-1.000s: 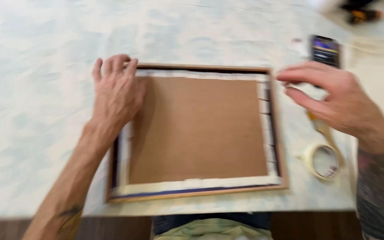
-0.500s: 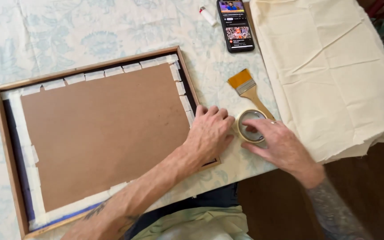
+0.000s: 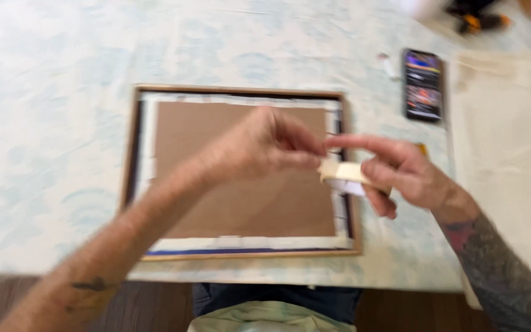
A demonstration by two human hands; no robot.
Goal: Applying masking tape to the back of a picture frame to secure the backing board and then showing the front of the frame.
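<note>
Tape roll's off the table now!
You're gripping the tape roll in your right hand, left hand pinching at its nine o'clock edge above the frame.

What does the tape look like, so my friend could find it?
Look above the big wooden picture frame lying on the table. Both hands meet there, and the right hand holds a small cream roll of tape. It is the only ring-shaped thing around.

Lit phone screen, rectangular, multicoloured, on the table's far right.
</note>
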